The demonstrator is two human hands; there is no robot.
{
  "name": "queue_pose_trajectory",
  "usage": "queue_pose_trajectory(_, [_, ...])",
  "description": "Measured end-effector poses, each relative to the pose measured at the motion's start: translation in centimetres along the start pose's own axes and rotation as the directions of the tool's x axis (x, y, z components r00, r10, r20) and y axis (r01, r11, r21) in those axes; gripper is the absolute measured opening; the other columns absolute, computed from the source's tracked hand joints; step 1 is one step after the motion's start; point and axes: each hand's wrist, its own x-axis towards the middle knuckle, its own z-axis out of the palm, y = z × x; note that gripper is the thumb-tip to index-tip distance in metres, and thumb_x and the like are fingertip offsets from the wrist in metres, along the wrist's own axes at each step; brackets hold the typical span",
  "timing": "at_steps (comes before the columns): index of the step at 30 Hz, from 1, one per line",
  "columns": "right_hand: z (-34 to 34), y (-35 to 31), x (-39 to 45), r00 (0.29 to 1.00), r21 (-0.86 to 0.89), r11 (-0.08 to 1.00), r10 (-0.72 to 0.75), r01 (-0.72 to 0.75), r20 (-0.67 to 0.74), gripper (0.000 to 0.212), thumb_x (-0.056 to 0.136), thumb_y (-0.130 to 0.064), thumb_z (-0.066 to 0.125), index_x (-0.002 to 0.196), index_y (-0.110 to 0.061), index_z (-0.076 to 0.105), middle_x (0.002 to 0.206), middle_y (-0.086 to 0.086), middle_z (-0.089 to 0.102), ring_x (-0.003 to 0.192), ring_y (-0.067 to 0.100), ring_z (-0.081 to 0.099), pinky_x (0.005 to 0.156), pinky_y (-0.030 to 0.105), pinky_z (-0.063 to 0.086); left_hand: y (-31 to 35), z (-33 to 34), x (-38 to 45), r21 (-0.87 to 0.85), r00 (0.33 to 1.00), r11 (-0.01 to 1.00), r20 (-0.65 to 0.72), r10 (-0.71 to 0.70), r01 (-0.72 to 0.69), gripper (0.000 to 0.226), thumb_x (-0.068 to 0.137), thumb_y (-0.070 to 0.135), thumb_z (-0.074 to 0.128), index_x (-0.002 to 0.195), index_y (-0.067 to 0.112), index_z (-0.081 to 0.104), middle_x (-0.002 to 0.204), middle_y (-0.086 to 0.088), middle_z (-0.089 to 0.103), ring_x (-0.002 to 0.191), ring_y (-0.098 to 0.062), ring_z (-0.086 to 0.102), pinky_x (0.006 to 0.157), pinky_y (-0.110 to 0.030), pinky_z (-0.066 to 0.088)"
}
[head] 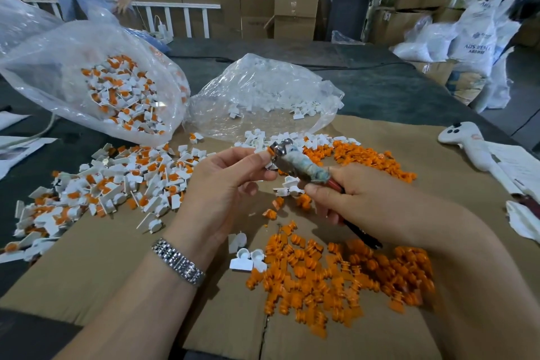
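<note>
Fingers (257, 159) of the left hand (222, 184) are drawn narrow, thumb and forefinger pinching a small white piece (271, 166) right at the metal head of a hand tool (301, 168). Well left of those fingers a heap of white-and-orange parts (111, 184) spreads over the cardboard sheet (87, 257), and beyond it an open plastic bag (117, 90) holds more of the same. A metal wristwatch (178, 261) sits on the left wrist, below the fingers. Beyond the fingertips lies a second clear bag (263, 90) with plain white parts inside, resting on the grey tabletop (380, 90). The tool slants down to the right, its wrapped body between both hands. The right hand (365, 202) has its fingers (318, 188) curled round the red-and-black handle. Below the right fingers loose orange plugs (336, 278) lie in a pile; another orange pile (362, 155) lies just beyond them. Far right of the fingers rests a white controller (467, 137).
</note>
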Motion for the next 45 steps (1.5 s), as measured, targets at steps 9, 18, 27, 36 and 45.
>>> queue_pose_trajectory(9, [1.3,-0.5,0.5,0.992,-0.115,0.993,-0.015,0.001,-0.123,0.033,0.103,-0.045,0.046,0.073,-0.031,0.048,0.068,-0.005,0.050,0.053,0.007,0.043,0.049,0.016,0.038,-0.2,-0.3,0.1,-0.013,0.998,0.998,-0.019,-0.054,0.053,0.004,0.068,0.014,0.083,0.067,0.018,0.081,0.073,-0.007,0.074,0.066,-0.013,0.074,0.051,-0.016,0.051])
queue_pose_trajectory(18, [0.9,1.4,0.7,0.982,-0.060,0.998,0.009,-0.021,-0.190,0.038,0.095,-0.064,0.042,0.086,-0.029,0.052,0.077,-0.005,0.057,0.067,0.010,0.053,0.060,0.035,0.044,-0.3,-0.6,0.7,0.161,0.986,0.985,-0.142,0.083,-0.059,0.005,0.087,0.016,0.078,0.088,0.017,0.073,0.081,-0.002,0.075,0.067,-0.012,0.072,0.052,-0.019,0.053])
queue_pose_trajectory(27, [0.9,5.4,2.6,0.854,-0.199,0.870,0.355,-0.451,-0.381,0.054,0.094,-0.063,0.049,0.126,-0.020,0.054,0.125,0.009,0.057,0.117,0.032,0.054,0.099,0.051,0.046,-0.8,-1.7,0.9,0.968,0.836,0.203,0.011,0.549,-0.146,0.019,0.094,0.019,0.068,0.113,0.022,0.073,0.107,0.006,0.047,0.104,-0.016,0.048,0.094,-0.034,0.043])
queue_pose_trajectory(36, [2.1,6.3,3.5,0.844,-0.311,0.804,0.388,-0.507,-0.371,0.066,0.094,-0.066,0.047,0.137,-0.016,0.048,0.143,0.018,0.045,0.132,0.038,0.043,0.107,0.053,0.035,-3.1,0.2,1.2,0.954,0.942,0.057,0.281,0.186,-0.296,0.027,0.095,0.047,0.065,0.112,0.027,0.073,0.109,0.009,0.060,0.106,-0.011,0.054,0.085,-0.025,0.040])
queue_pose_trajectory(45, [2.6,6.8,3.7,0.862,-0.316,0.818,0.376,-0.481,-0.339,0.071,0.091,-0.069,0.051,0.139,-0.017,0.045,0.144,0.018,0.041,0.136,0.037,0.034,0.108,0.058,0.033,-2.9,0.7,0.5,0.960,0.938,0.103,0.225,0.263,-0.259,0.011,0.093,0.036,0.068,0.085,0.033,0.061,0.081,0.018,0.061,0.078,-0.001,0.057,0.061,-0.020,0.044])
